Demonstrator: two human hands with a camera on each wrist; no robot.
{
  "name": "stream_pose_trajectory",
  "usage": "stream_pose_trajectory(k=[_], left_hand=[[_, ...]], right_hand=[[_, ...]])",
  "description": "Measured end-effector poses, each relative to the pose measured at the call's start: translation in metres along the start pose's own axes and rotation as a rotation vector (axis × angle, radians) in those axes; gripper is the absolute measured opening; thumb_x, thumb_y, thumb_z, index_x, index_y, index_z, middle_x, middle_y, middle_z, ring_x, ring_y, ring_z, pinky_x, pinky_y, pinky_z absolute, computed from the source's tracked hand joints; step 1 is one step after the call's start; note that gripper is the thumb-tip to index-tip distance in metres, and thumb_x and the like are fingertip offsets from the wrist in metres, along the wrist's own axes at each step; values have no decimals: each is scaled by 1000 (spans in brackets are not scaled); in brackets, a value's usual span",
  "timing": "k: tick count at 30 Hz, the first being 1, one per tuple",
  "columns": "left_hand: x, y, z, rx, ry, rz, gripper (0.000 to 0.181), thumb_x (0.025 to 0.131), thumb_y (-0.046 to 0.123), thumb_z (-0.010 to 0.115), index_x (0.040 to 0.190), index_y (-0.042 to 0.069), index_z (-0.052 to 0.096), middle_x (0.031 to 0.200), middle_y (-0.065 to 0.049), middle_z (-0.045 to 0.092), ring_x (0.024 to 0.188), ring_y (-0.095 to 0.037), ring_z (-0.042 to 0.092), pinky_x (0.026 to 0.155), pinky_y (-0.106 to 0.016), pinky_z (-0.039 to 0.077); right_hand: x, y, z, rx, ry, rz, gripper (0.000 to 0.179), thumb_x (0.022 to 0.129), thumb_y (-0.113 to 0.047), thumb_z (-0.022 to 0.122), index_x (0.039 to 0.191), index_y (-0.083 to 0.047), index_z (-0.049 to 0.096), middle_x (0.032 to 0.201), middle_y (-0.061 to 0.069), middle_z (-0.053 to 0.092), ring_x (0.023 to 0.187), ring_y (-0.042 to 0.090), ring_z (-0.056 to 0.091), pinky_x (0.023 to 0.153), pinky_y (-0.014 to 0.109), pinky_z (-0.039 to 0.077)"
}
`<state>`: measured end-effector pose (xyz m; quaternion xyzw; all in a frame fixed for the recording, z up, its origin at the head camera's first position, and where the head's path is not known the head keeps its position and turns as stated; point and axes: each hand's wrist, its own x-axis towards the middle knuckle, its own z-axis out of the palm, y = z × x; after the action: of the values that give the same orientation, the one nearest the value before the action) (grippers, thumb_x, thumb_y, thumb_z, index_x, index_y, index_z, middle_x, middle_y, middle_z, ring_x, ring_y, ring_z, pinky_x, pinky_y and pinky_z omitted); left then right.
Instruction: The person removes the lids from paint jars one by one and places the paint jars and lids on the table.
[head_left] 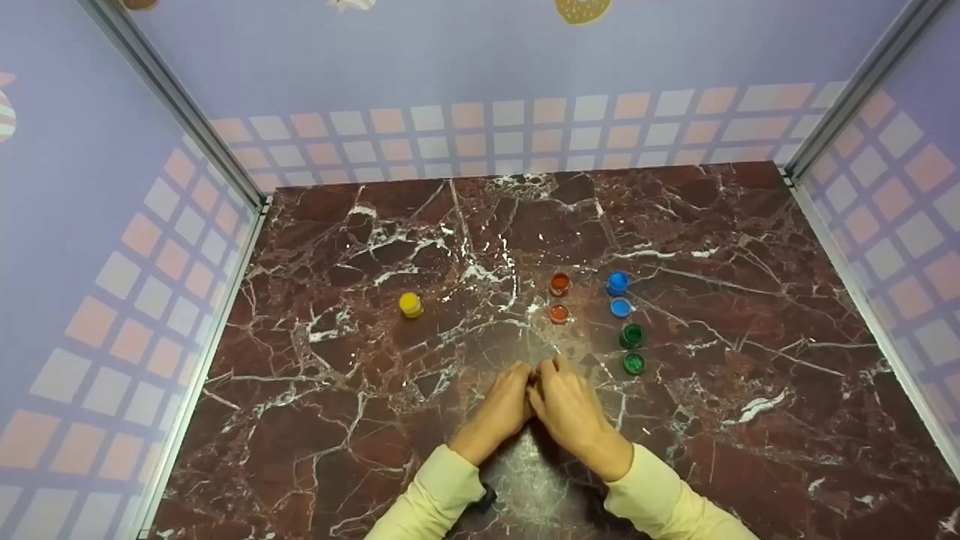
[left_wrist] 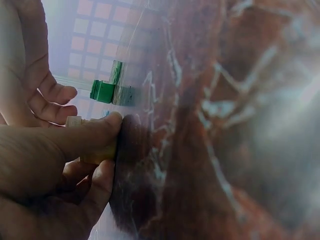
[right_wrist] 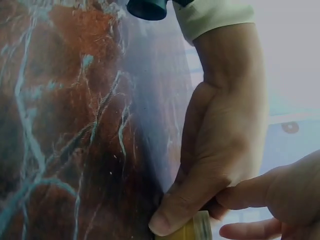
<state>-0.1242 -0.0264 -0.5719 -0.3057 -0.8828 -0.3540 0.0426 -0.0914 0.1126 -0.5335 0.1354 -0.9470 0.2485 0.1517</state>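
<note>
The left hand pinches a yellow jar; the right hand's fingers spread beside its cap. Probably light, stiff, smooth; best gripped round the body.

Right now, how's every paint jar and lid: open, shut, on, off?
Held yellow paint jar: lid on, pinched by left fingers
Lone yellow paint jar: looks shut
Orange paint jar: open
Orange lid: off, flat
Blue paint jar: open
Blue lid: off, flat
Green paint jar: open
Green lid: off, flat
</note>
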Motion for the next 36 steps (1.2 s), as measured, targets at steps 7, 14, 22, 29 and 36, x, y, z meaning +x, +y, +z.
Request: stream_pose_trajectory(k=[7, 14, 22, 29, 36], left_hand=[[1, 0, 1, 7, -13, -25, 21, 77, -3, 74, 88, 2, 58, 80, -7, 56, 76, -25, 57, 72, -40, 50], [2, 1, 1, 17, -33, -50, 27, 72, -1, 79, 90, 2, 59, 82, -7, 57, 77, -26, 58, 73, -40, 51], [3, 2, 1, -41, -61, -140, 30, 73, 0, 83, 92, 3, 61, 84, -4, 57, 75, -20, 55, 70, -36, 50], [2, 3, 1, -43, -68, -133, 36, 78, 17, 88, 99, 3, 63, 92, -8, 63, 87, -26, 62, 81, -40, 52], [2, 2, 1, -30, -64, -121, 36, 77, 15, 88, 100, 2, 64, 92, -9, 65, 89, -28, 64, 83, -41, 53]], right_hand=[[1, 4, 4, -28, 1, -56, 22, 79, 0, 79, 81, 0, 57, 80, 12, 53, 69, 35, 60, 59, 48, 54], [4, 16, -1, 57, -69, -175, 19, 76, 8, 78, 86, 2, 63, 86, 12, 56, 80, 32, 58, 72, 46, 53], [8, 29, -9, 157, -198, -289, 19, 79, 6, 79, 90, -4, 68, 91, 5, 58, 86, 25, 58, 77, 40, 52], [14, 40, -14, 197, -297, -382, 20, 80, 5, 80, 97, -3, 72, 101, 6, 65, 95, 23, 62, 86, 39, 55], [17, 46, -15, 231, -344, -447, 22, 80, 4, 79, 99, -3, 73, 104, 5, 67, 97, 21, 63, 87, 38, 54]])
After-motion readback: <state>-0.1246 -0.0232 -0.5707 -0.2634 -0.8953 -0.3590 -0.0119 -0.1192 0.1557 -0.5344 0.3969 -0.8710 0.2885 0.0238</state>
